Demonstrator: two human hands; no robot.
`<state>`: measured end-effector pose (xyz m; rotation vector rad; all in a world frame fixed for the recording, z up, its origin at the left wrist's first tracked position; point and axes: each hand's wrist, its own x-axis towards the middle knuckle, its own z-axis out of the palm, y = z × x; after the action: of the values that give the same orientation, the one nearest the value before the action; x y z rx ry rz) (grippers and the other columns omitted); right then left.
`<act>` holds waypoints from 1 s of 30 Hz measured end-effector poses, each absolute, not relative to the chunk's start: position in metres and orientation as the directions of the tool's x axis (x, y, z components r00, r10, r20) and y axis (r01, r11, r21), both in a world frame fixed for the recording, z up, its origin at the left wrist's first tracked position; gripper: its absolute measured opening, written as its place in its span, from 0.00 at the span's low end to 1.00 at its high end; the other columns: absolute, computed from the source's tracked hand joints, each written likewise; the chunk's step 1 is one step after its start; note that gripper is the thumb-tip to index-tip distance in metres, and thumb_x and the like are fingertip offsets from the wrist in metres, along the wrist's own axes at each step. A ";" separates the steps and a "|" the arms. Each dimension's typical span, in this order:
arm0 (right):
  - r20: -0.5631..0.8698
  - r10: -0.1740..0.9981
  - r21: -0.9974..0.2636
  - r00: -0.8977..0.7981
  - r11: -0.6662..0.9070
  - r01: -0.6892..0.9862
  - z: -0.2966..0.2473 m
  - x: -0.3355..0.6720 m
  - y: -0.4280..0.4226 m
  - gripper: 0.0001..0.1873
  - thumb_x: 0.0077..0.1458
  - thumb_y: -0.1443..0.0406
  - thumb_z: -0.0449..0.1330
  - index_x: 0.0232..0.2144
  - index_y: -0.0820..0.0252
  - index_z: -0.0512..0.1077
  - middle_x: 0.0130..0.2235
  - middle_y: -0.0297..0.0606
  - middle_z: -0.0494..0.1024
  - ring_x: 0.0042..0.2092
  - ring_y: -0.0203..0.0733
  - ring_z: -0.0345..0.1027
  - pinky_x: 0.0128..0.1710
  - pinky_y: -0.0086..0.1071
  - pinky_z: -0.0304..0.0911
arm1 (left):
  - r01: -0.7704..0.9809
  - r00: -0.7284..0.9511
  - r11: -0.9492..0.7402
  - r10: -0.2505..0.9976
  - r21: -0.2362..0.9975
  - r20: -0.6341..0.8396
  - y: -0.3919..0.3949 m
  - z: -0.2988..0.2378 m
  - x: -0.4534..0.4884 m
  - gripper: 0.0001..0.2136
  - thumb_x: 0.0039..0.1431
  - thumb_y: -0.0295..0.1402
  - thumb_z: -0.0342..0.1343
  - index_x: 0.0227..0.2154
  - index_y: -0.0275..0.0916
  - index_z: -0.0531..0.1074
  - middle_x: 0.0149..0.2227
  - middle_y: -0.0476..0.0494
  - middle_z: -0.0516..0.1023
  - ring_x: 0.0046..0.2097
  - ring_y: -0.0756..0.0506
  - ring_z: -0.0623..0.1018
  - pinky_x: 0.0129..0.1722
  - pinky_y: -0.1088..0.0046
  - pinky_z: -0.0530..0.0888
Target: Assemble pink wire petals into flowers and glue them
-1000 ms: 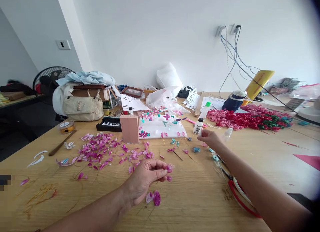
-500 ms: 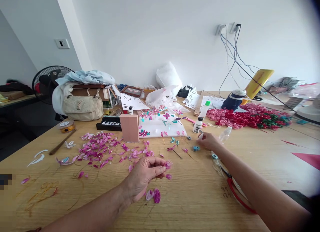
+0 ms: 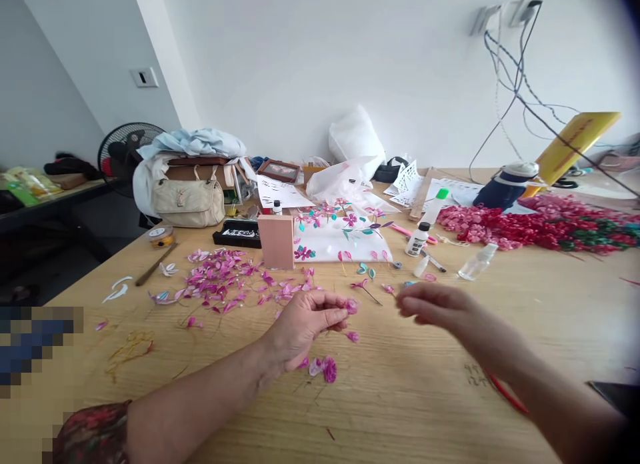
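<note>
My left hand (image 3: 313, 327) pinches a small pink flower (image 3: 351, 307) between thumb and fingertips, above the wooden table. Just below those fingers is a pink bud (image 3: 353, 337), and a magenta flower (image 3: 329, 369) with a paler petal lies nearer me. My right hand (image 3: 437, 307) is over the table to the right, its fingers curled and blurred by motion, so I cannot see whether anything is in them. Behind it stands a small white bottle (image 3: 421, 267), with a black-capped bottle (image 3: 417, 239) farther back. Something blue (image 3: 410, 284) is mostly hidden by the right hand.
Loose pink petals (image 3: 220, 277) spread across the left of the table. A wooden block (image 3: 276, 243) stands before a white sheet with flower pieces (image 3: 340, 241). On the right lie a clear spray bottle (image 3: 477, 263), red and pink flower bundles (image 3: 530, 224) and a red handle (image 3: 510, 394).
My right hand has come away from the small white bottle, toward me and the left hand. The left hand keeps the pink flower. The view has turned slightly left.
</note>
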<state>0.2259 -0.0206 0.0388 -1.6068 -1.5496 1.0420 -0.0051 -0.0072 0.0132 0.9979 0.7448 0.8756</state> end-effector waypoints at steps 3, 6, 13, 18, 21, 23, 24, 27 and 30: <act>-0.184 0.965 -0.953 -0.187 -0.128 0.276 0.035 0.183 -0.026 0.16 0.43 0.52 0.59 0.27 0.59 0.73 0.30 0.39 0.76 0.35 0.43 0.68 0.33 0.34 0.60 | -0.247 0.463 0.223 0.882 0.943 -0.087 -0.010 0.014 -0.004 0.07 0.44 0.30 0.61 0.28 0.34 0.76 0.28 0.47 0.73 0.28 0.53 0.70 0.32 0.77 0.65; -0.190 0.948 -0.970 -0.256 -0.140 0.200 0.034 0.166 -0.024 0.16 0.45 0.52 0.58 0.25 0.60 0.72 0.29 0.37 0.75 0.33 0.39 0.66 0.33 0.32 0.60 | -0.221 0.447 0.168 0.893 0.961 -0.054 -0.010 0.014 -0.005 0.07 0.44 0.30 0.60 0.28 0.34 0.76 0.27 0.47 0.73 0.28 0.53 0.69 0.32 0.77 0.65; -0.113 0.960 -0.974 -0.257 -0.057 0.218 0.031 0.162 -0.024 0.17 0.46 0.51 0.58 0.21 0.60 0.70 0.23 0.32 0.69 0.28 0.35 0.61 0.29 0.29 0.56 | -0.160 0.425 0.124 0.904 0.979 -0.045 -0.008 0.010 -0.004 0.09 0.44 0.32 0.60 0.29 0.35 0.76 0.27 0.46 0.74 0.29 0.51 0.69 0.32 0.76 0.66; -0.128 0.968 -0.974 -0.215 -0.082 0.212 0.028 0.158 -0.026 0.15 0.43 0.53 0.60 0.19 0.58 0.70 0.22 0.32 0.69 0.27 0.37 0.60 0.29 0.30 0.55 | -0.193 0.438 0.133 0.898 0.972 -0.036 -0.009 0.010 -0.003 0.06 0.44 0.30 0.60 0.27 0.35 0.76 0.24 0.49 0.71 0.27 0.53 0.68 0.31 0.77 0.65; -0.114 0.972 -0.980 -0.206 -0.075 0.185 0.025 0.157 -0.027 0.15 0.44 0.54 0.60 0.17 0.57 0.69 0.20 0.31 0.68 0.26 0.37 0.59 0.29 0.30 0.55 | -0.196 0.437 0.150 0.898 0.969 -0.050 -0.010 0.011 -0.002 0.06 0.43 0.31 0.60 0.26 0.34 0.76 0.24 0.49 0.70 0.28 0.53 0.68 0.31 0.77 0.64; -0.105 0.974 -0.985 -0.198 -0.075 0.155 0.022 0.158 -0.027 0.14 0.44 0.54 0.60 0.17 0.57 0.69 0.20 0.31 0.68 0.26 0.36 0.60 0.29 0.29 0.56 | -0.200 0.450 0.179 0.890 0.963 -0.072 -0.011 0.011 -0.002 0.07 0.42 0.32 0.61 0.26 0.34 0.76 0.24 0.49 0.70 0.27 0.53 0.68 0.31 0.76 0.64; -0.107 0.974 -0.988 -0.199 -0.082 0.133 0.020 0.159 -0.027 0.14 0.44 0.55 0.60 0.17 0.57 0.69 0.20 0.31 0.68 0.26 0.36 0.60 0.30 0.29 0.56 | -0.208 0.459 0.198 0.885 0.958 -0.083 -0.011 0.011 -0.001 0.08 0.41 0.32 0.62 0.26 0.34 0.76 0.24 0.49 0.70 0.27 0.53 0.68 0.31 0.76 0.64; -0.122 0.969 -0.991 -0.213 -0.108 0.076 0.015 0.160 -0.028 0.13 0.44 0.55 0.61 0.18 0.58 0.69 0.21 0.32 0.69 0.27 0.37 0.61 0.31 0.30 0.57 | -0.244 0.498 0.266 0.860 0.933 -0.115 -0.012 0.010 -0.001 0.09 0.41 0.32 0.62 0.27 0.34 0.75 0.24 0.48 0.71 0.27 0.53 0.68 0.31 0.76 0.64; -0.124 0.971 -0.992 -0.205 -0.118 0.041 0.013 0.160 -0.028 0.13 0.43 0.56 0.61 0.17 0.58 0.69 0.21 0.32 0.69 0.27 0.37 0.61 0.30 0.30 0.57 | -0.272 0.511 0.316 0.848 0.909 -0.142 -0.013 0.008 -0.001 0.09 0.41 0.32 0.63 0.27 0.34 0.75 0.26 0.48 0.72 0.27 0.53 0.70 0.33 0.75 0.64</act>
<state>0.1598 -0.0278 0.0130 -1.2152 -1.3235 1.4415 -0.0010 -0.0125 0.0083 0.9805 0.7038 0.8229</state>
